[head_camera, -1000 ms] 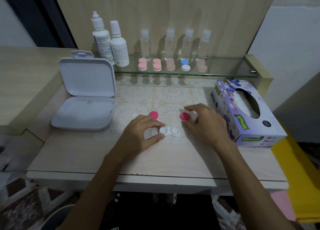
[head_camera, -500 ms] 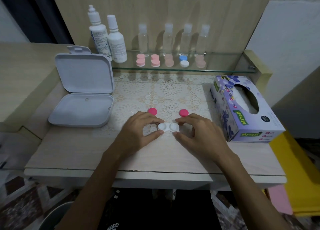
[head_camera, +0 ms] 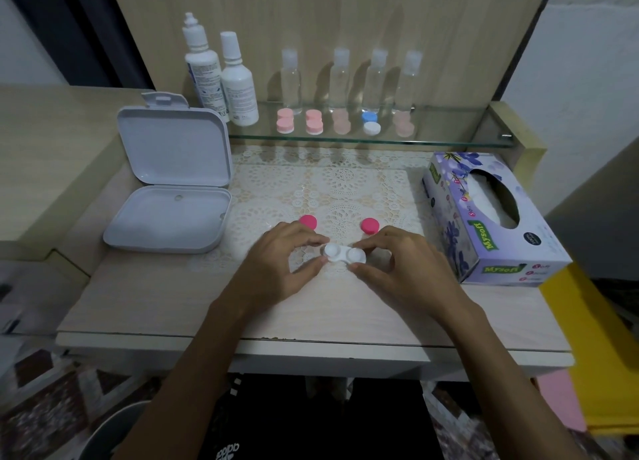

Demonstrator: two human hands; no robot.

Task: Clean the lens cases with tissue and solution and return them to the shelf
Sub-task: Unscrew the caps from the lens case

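A: What does each grip hold?
B: Left hand (head_camera: 276,262) and right hand (head_camera: 397,269) each pinch one end of the white lens case (head_camera: 344,255), centre frame, on the worktop (head_camera: 155,297).
A: Surroundings?
B: Two pink caps (head_camera: 308,222) just above; tissue box (head_camera: 484,217) at right.

A home vanity nook (lace mat (head_camera: 332,190)); glass shelf (head_camera: 449,141) of bottles.

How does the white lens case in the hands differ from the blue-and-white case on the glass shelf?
The white lens case lies uncapped on the table, while the blue-and-white case on the glass shelf has both caps on. Both hands pinch the first; nothing touches the second. Both have two round wells.
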